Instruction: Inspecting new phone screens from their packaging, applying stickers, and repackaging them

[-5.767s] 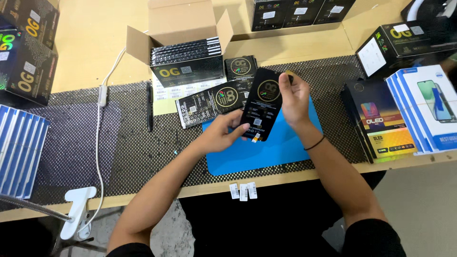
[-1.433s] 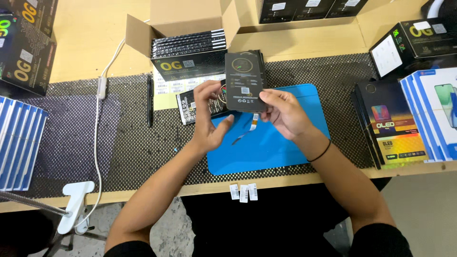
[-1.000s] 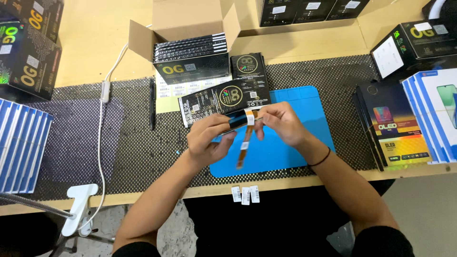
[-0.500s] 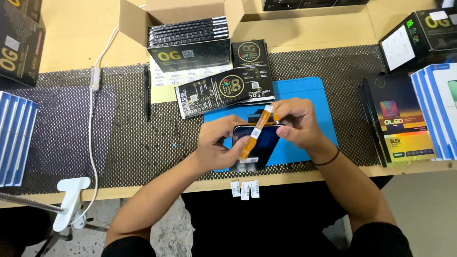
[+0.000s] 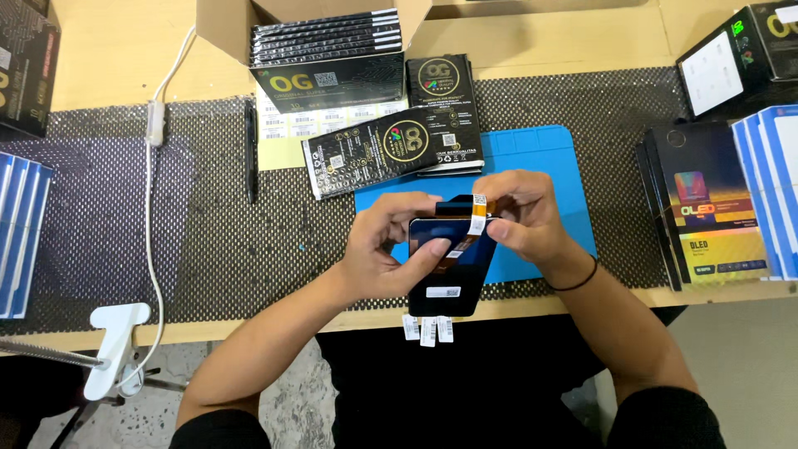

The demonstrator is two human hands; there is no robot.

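Observation:
A black phone display panel (image 5: 451, 278) with an orange flex cable (image 5: 476, 218) and a small white sticker is held over the near edge of the blue work mat (image 5: 544, 158). My left hand (image 5: 382, 254) grips the panel's left side, thumb lying across its back. My right hand (image 5: 519, 218) pinches the upper end of the flex cable at the panel's top right corner. A black band is on my right wrist.
Black flat packets (image 5: 391, 148) lie behind the mat, beside an open cardboard box (image 5: 328, 54) of more. Sheets of labels (image 5: 287, 133) and a black pen (image 5: 251, 154) sit left. Boxed screens (image 5: 706, 204) stack right, blue boxes (image 5: 21, 233) left. Three small white tags (image 5: 428, 329) hang off the table edge.
The black packet I held earlier is down behind the mat. The bare panel with its flex cable has come out and moved toward me, both hands following it to the mat's near edge.

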